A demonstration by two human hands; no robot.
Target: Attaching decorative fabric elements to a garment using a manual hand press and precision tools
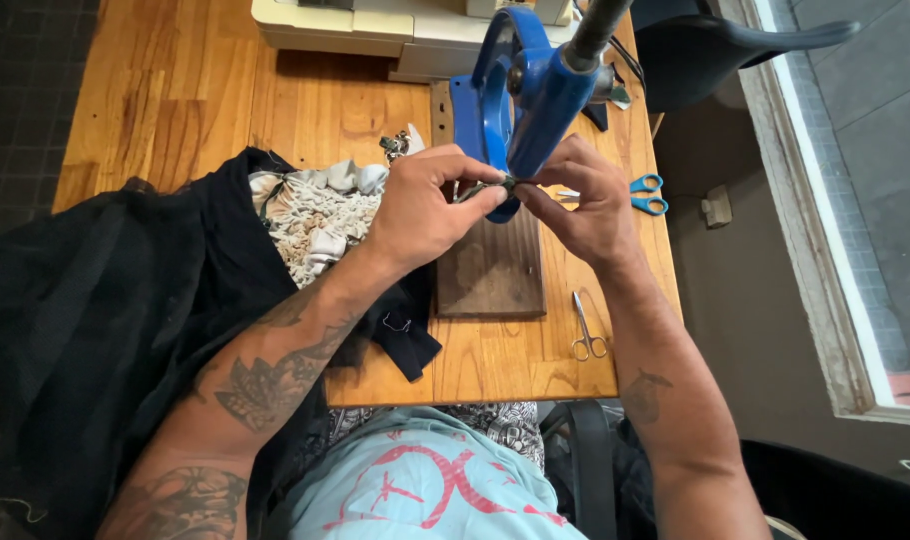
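Where the two hands meet under the head of the blue hand press [520, 90], a small dark piece of fabric [487, 188] is pinched between them: left hand [425, 215] grip clenched on its left end, right hand [580, 200] grip clenched on its right end, thumbs and forefingers nearly touching. Press: mounted on a dark wooden board [490, 265], upright on the wooden bench [225, 80]. Left of the hands: ruffled cream cloth [315, 215] atop black fabric [95, 300] spilling off the bench edge. Right of the hands: blue-handled scissors [645, 193]. Near the right wrist: small steel scissors [585, 328]. Far edge: cream sewing machine [375, 25].
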